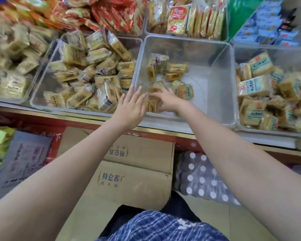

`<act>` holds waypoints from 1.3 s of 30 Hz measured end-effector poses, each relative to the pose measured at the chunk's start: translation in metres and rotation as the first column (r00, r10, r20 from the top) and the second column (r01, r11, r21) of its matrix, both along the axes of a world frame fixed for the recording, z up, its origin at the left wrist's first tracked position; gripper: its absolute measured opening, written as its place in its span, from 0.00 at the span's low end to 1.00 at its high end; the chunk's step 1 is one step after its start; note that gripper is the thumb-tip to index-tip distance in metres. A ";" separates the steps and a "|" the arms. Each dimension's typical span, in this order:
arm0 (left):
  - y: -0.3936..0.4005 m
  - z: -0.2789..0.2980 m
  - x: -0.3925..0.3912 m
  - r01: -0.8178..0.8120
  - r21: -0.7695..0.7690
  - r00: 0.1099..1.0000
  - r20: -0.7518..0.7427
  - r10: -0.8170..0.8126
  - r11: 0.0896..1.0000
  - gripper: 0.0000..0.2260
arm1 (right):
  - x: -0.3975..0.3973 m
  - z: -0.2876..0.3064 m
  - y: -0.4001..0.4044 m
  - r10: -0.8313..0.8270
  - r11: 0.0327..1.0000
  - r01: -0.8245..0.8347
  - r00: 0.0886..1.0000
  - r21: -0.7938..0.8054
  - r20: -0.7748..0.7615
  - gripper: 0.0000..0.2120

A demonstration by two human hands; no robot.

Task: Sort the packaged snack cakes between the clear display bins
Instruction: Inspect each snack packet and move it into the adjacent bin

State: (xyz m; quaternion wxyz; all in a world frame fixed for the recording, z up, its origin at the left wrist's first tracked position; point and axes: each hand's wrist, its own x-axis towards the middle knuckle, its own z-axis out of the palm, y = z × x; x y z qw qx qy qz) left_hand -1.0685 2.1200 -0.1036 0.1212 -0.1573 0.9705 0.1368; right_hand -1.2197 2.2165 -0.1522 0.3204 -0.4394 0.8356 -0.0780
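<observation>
- Both forearms bare, no sleeves reaching them.
- No rings, watch or bracelet on left hand (pixel 129 108) or right hand (pixel 165 100).
- Blue-and-white checked garment (pixel 160 226) at waist.

- Bright, even light, shadows soft.
- Motion blur smeared the packets far left of the left hand (pixel 129 108).
- Wide-angle bending curved the edges.
- Fingers slightly soft.
</observation>
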 end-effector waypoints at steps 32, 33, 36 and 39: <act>0.057 0.072 0.005 -0.155 0.981 0.787 0.053 0.615 0.113 0.13 | 0.047 0.113 0.122 -0.322 0.266 0.920 0.367 -0.289 0.872 0.07; 0.060 0.073 0.005 -0.151 0.983 0.799 0.057 0.599 0.108 0.12 | 0.046 0.114 0.125 -0.358 0.269 0.914 0.386 -0.302 0.850 0.07; 0.071 0.075 0.003 -0.131 0.988 0.824 0.063 0.563 0.080 0.11 | 0.043 0.116 0.133 -0.486 0.303 0.867 0.498 -0.396 0.718 0.09; 0.079 0.077 -0.001 -0.150 0.988 0.823 0.100 0.560 0.044 0.16 | 0.041 0.117 0.142 -0.583 0.398 0.751 0.650 -0.526 0.488 0.12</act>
